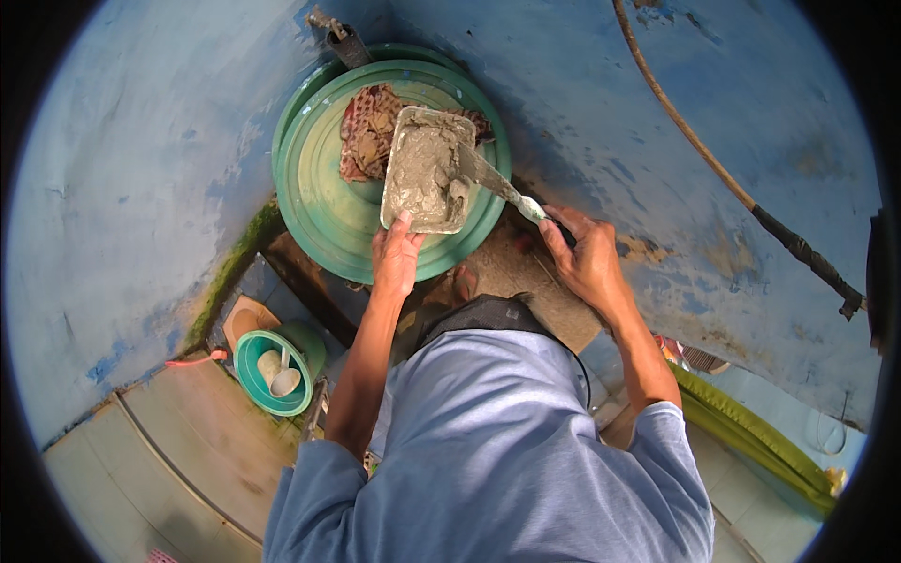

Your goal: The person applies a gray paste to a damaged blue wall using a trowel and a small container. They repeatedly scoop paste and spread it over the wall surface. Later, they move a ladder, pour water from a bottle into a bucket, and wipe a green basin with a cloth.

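Observation:
My left hand [396,260] grips the near edge of a rectangular white tray [386,208], thumb on top of the rim. Wet grey-brown mortar [419,169] fills the tray. My right hand [584,255] is closed around the handle of a putty knife [493,180], whose mortar-smeared blade reaches over the tray's right side into the mix. Below the tray is a round green lid [319,211], and a crumpled reddish checked cloth [368,122] lies on it, partly hidden behind the tray.
Blue walls [122,188] with peeling paint meet behind the lid. Down to the left stands a green bucket [246,361] with a dipper inside. A tap [347,42] sticks out above the lid. On the right wall hangs a brown hose [699,141]; a yellow-green cloth [751,436] lies lower right.

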